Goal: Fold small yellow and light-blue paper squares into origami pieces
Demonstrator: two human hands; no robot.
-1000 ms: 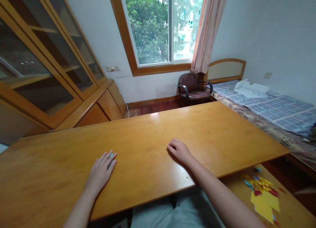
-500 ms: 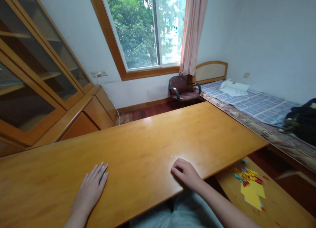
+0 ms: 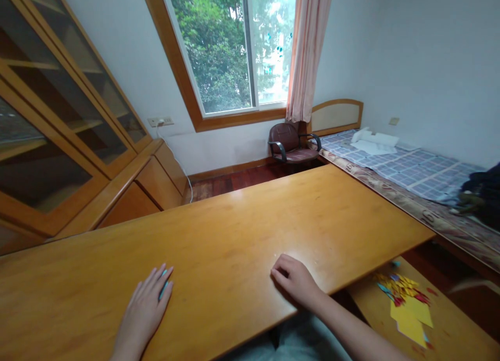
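Note:
My left hand [image 3: 146, 309] lies flat, palm down, on the wooden table [image 3: 219, 246], its fingers stretched out. A small teal object [image 3: 163, 289] shows between its index finger and thumb, mostly covered by the fingers; its kind cannot be made out. Near the table's front edge, my right hand [image 3: 295, 280] rests on its side with the fingers curled in toward the thumb. A dark gap shows inside the curl and no object is visible there. A few tiny pale specks lie on the tabletop beside the right hand.
Lower right, a board [image 3: 453, 319] below table height holds yellow paper [image 3: 410, 316] and a pile of gold, red and blue scraps [image 3: 400, 288]. A bed [image 3: 422, 168] stands right, a maroon armchair [image 3: 287, 142] by the window, a glass-fronted cabinet [image 3: 78, 168] left.
The whole view has shifted slightly, so the room and the table sit a little lower and farther right. Both hands keep their places and poses on the table.

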